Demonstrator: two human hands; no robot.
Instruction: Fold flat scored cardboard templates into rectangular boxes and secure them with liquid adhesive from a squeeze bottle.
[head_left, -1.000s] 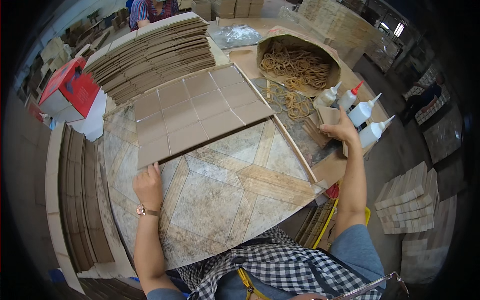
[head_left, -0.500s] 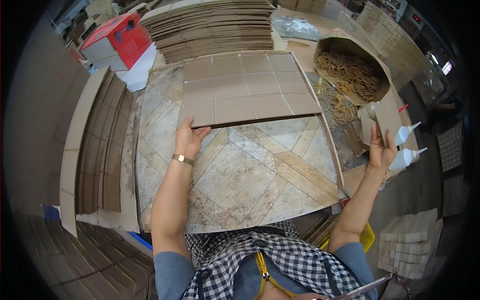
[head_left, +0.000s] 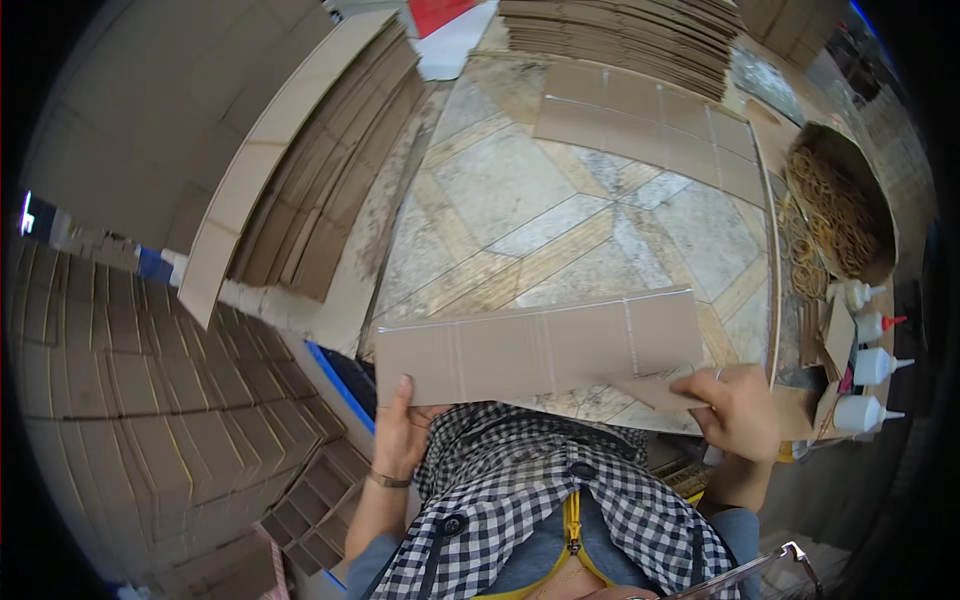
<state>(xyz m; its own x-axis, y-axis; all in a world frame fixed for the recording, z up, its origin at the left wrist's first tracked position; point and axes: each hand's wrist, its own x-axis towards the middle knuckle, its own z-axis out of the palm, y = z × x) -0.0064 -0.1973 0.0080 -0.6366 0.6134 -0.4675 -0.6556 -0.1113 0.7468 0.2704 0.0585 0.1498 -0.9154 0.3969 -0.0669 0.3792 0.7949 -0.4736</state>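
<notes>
A long brown cardboard strip point(head_left: 500, 355) lies across the near side of the table, with faint cross creases and a whitish line along its far edge. My left hand point(head_left: 402, 430) grips its left end, thumb on top and fingers underneath. My right hand point(head_left: 738, 408) is closed on a small flat piece of cardboard point(head_left: 652, 391), which overlaps the strip's right end. Whether that piece touches the strip or hovers just over it, I cannot tell. Farther back lies another cardboard panel point(head_left: 650, 122) with whitish lines crossing it.
A stack of cardboard sheets point(head_left: 620, 35) stands at the back, and upright cardboard panels point(head_left: 320, 170) at the left. On the right are a container of rubber bands point(head_left: 840, 205), loose bands point(head_left: 803, 250) and several white squeeze bottles point(head_left: 862, 413). A thin raised edge point(head_left: 773, 290) borders the tabletop.
A cardboard strip now lies close to me, drawn in by my left hand. My right hand has come in from the bottles with the small cardboard piece. The view has swung left.
</notes>
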